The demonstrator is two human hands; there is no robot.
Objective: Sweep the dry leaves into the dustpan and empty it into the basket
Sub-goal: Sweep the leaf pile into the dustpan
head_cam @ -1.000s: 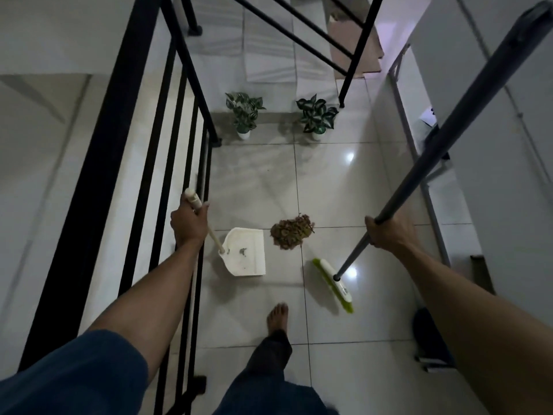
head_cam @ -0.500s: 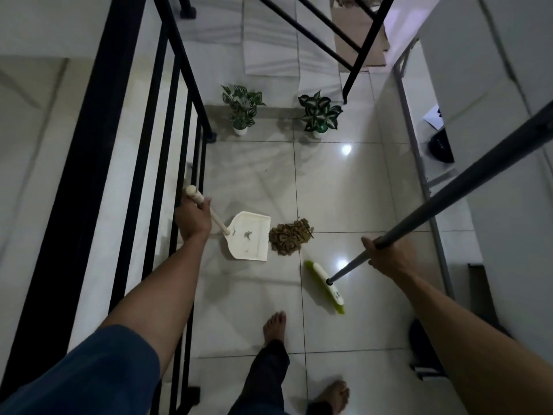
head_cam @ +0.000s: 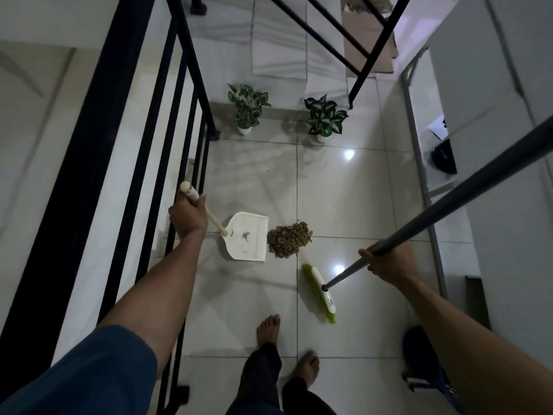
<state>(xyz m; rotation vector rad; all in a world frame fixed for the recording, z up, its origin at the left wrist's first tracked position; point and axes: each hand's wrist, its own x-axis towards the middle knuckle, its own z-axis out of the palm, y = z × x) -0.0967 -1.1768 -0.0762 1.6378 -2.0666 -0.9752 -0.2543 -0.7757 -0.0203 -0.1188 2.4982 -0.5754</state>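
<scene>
A pile of dry brown leaves (head_cam: 288,239) lies on the tiled floor. Just left of it sits a white dustpan (head_cam: 248,238) with a few leaf bits inside, its open edge facing the pile. My left hand (head_cam: 188,217) grips the dustpan's long wooden handle (head_cam: 206,209). My right hand (head_cam: 389,262) grips the grey broom pole (head_cam: 466,190). The green and white broom head (head_cam: 320,292) rests on the floor below and right of the pile, a short gap apart. No basket can be made out for certain.
A black metal railing (head_cam: 167,163) runs along the left, close to the dustpan. Two small potted plants (head_cam: 247,107) (head_cam: 324,116) stand at the far end before steps. A metal frame (head_cam: 419,163) lines the right wall. My bare feet (head_cam: 269,327) stand below, with a dark object (head_cam: 419,354) at bottom right.
The dustpan has slid right, closer to the leaf pile. The broom pole has tilted lower and its head shifted slightly. My second foot has stepped into view.
</scene>
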